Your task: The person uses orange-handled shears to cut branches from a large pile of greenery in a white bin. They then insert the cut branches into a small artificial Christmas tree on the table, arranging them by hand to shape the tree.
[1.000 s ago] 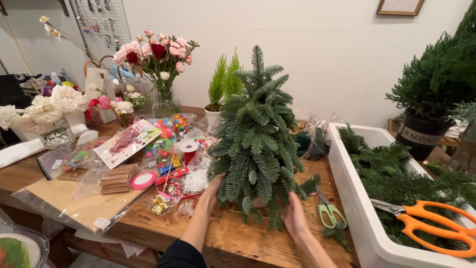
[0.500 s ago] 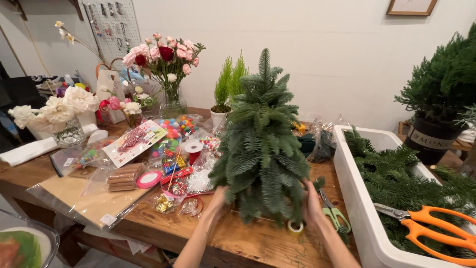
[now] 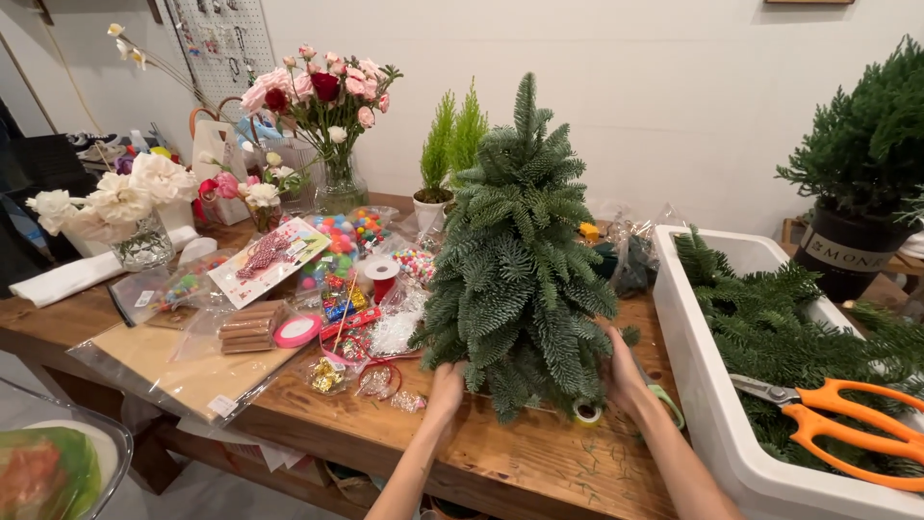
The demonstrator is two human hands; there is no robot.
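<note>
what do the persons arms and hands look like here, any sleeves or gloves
Both forearms are bare, with no sleeves in view. The left hand and right hand wear no gloves; no rings, watch or bracelets can be made out. Fingertips are partly hidden by foliage.

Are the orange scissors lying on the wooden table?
No, the orange scissors lie on green branches inside the white tub at the right, not on the wooden table.
</note>
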